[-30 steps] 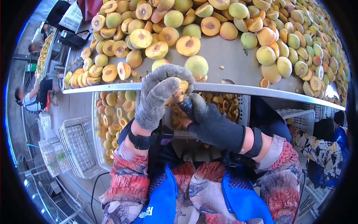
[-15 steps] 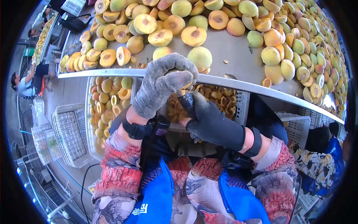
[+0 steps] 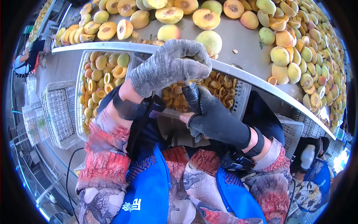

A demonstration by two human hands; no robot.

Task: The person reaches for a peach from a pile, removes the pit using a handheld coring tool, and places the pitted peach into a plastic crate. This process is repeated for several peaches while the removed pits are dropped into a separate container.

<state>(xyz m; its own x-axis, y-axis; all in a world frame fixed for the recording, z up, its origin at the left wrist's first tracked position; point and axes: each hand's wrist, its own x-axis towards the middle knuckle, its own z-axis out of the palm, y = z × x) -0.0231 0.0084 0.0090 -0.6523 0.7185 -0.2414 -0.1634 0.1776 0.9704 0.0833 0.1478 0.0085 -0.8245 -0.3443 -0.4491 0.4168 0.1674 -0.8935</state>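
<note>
My left hand (image 3: 172,66), in a grey knit glove, is closed around a peach half, mostly hidden by the fingers; a yellowish edge shows beneath them. My right hand (image 3: 222,122) wears a black glove with a bare thumb tip and grips a small pitting tool (image 3: 191,98) with a dark, wrapped handle. Its thin tip points up at the underside of the left hand's fingers. Both hands are at the table's metal edge (image 3: 242,73), above a crate of brownish-yellow peach pieces (image 3: 223,89). A whole-looking peach (image 3: 209,42) sits on the table just beyond the left hand.
Cut peaches (image 3: 298,48) are heaped across the table's right side, and halves (image 3: 107,31) lie at the left. Below the edge stands a crate of peach halves (image 3: 82,87). White crates (image 3: 59,115) are stacked further left. A person (image 3: 315,175) sits at the right.
The view has shifted, so the table appears higher. The left hand has turned slightly and risen from the right hand; more of the tool's handle and tip now shows between them.
</note>
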